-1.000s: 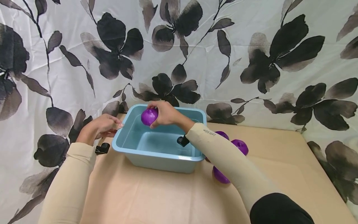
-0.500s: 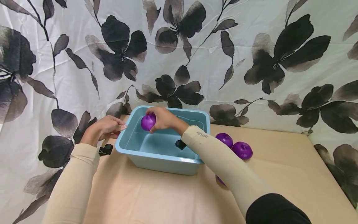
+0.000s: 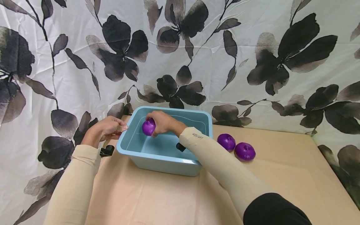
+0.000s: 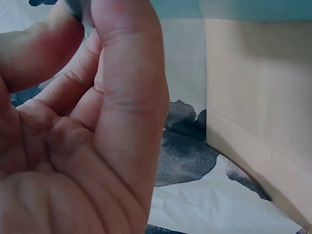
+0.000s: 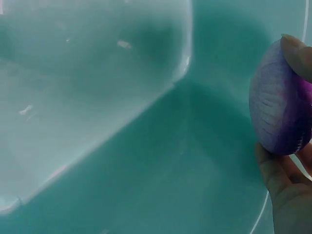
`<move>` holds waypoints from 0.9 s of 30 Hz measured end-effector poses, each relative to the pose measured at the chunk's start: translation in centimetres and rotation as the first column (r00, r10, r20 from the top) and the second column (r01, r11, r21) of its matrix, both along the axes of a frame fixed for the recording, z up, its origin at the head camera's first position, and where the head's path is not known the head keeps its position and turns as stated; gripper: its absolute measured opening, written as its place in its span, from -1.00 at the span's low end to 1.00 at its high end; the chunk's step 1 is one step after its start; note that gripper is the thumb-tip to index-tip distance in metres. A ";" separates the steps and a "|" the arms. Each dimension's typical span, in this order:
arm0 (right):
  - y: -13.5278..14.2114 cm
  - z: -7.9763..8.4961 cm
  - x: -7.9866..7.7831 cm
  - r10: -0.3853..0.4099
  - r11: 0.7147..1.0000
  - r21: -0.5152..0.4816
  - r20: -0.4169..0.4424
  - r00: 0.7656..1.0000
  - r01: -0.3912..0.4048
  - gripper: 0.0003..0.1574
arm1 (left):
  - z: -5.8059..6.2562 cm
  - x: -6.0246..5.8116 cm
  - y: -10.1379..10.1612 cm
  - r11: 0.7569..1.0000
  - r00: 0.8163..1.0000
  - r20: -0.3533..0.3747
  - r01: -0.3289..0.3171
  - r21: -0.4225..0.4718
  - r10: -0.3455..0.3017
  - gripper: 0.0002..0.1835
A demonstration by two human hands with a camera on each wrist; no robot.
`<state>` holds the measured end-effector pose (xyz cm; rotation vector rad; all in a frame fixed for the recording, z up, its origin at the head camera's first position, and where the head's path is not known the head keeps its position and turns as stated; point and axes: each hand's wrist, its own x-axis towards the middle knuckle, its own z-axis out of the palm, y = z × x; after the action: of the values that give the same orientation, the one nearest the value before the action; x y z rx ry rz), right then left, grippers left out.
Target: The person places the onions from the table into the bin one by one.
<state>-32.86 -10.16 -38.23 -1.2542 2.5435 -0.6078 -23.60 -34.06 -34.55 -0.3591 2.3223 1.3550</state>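
My right hand (image 3: pixel 162 122) grips a purple onion (image 3: pixel 148 127) between thumb and fingers, inside the left part of a light blue tub (image 3: pixel 166 170). In the right wrist view, this onion (image 5: pixel 275 100) shows a pale, streaked side, held above the tub's floor. My left hand (image 3: pixel 108 129) pinches the tub's rim at its left end; in the left wrist view, its thumb and index finger (image 4: pixel 129 87) meet at the top edge. Two more purple onions, one onion (image 3: pixel 226 142) and another onion (image 3: pixel 245 151), lie together right of the tub.
The tub stands on a table with a tan cover (image 3: pixel 157 200). Behind it hangs a white cloth (image 3: pixel 213 75) with dark flowers. My right sleeve (image 3: pixel 225 165) crosses the tub's right front corner and hides part of the table.
My right hand has lowered the onion a little deeper into the tub. My left hand stays at the rim. The onion near my right forearm is now almost wholly hidden by the sleeve.
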 end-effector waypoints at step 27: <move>-1.5 -2.8 0.0 0.117 0.940 0.320 0.010 0.993 -0.114 -0.07 | -0.2 0.1 0.1 1.000 1.000 -0.017 -0.008 -0.013 0.008 -0.61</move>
<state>-32.89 -11.69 -41.03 -1.2756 2.4277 -0.1527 -23.49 -33.97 -34.71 -0.3622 2.3472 1.3525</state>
